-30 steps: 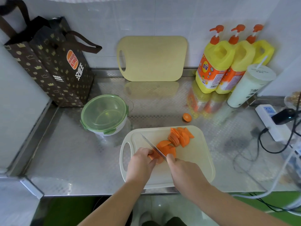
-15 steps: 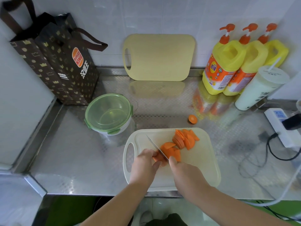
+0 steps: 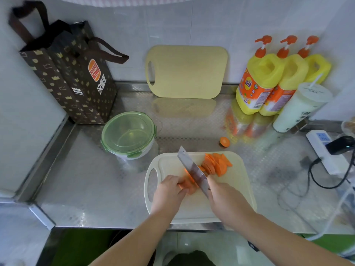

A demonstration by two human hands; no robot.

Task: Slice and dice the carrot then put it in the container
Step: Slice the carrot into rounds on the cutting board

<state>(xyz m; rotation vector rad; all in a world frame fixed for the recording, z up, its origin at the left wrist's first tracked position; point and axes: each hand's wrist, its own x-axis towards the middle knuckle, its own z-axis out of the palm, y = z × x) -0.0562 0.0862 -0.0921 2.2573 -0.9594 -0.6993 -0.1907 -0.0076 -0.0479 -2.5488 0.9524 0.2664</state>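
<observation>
Slicing is under way on the white cutting board (image 3: 236, 189): the left hand (image 3: 169, 191) pins the last carrot stub (image 3: 187, 184) near the board's middle, the right hand (image 3: 224, 200) grips the knife (image 3: 192, 169), and cut slices (image 3: 215, 164) fan toward its far right corner. The blade, edge-down 0.5 seconds ago, is now lifted and tilted, so the next stroke likely calls for tucked fingertips. The container (image 3: 128, 133), beyond the board's far left corner, is lidded and holds no carrot.
</observation>
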